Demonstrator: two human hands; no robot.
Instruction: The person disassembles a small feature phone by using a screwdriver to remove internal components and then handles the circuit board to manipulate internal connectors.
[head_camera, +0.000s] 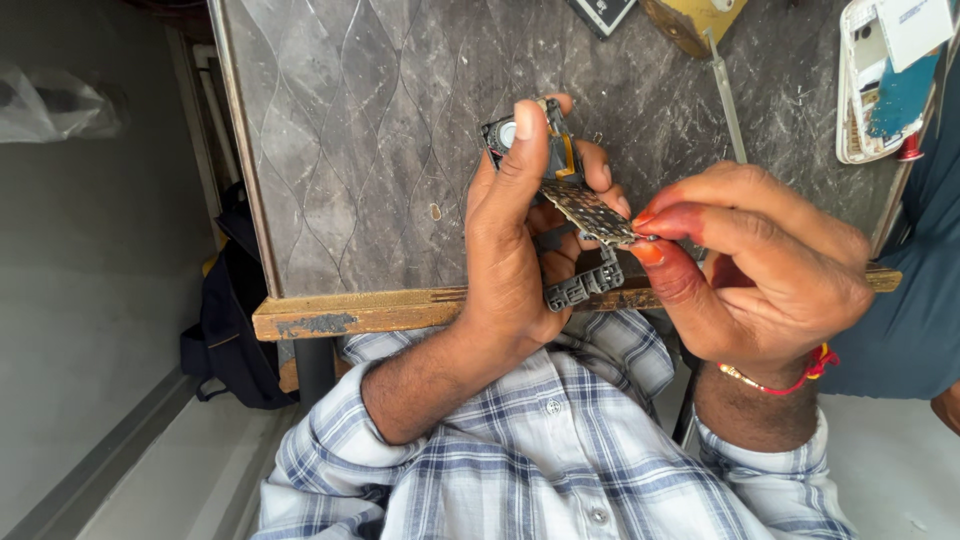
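My left hand (510, 235) is shut on a small dark phone frame (583, 285), a disassembled piece with a round part near my thumb tip. Thumb and forefinger of my right hand (765, 265) pinch the end of a thin dotted metal plate (588, 212) that lies across the frame. That plate is tilted and touches the fingers of both hands. Both hands hover just above the near edge of a grey patterned tabletop (360, 150). A red thread band sits on my right wrist.
A worn wooden strip (350, 312) edges the table. A white opened phone shell (872, 90) lies far right, with a yellow object (690, 20) and a thin metal rod (727, 100) beside it. A black bag (232, 330) hangs below left. Another person's teal sleeve (925, 290) is at right.
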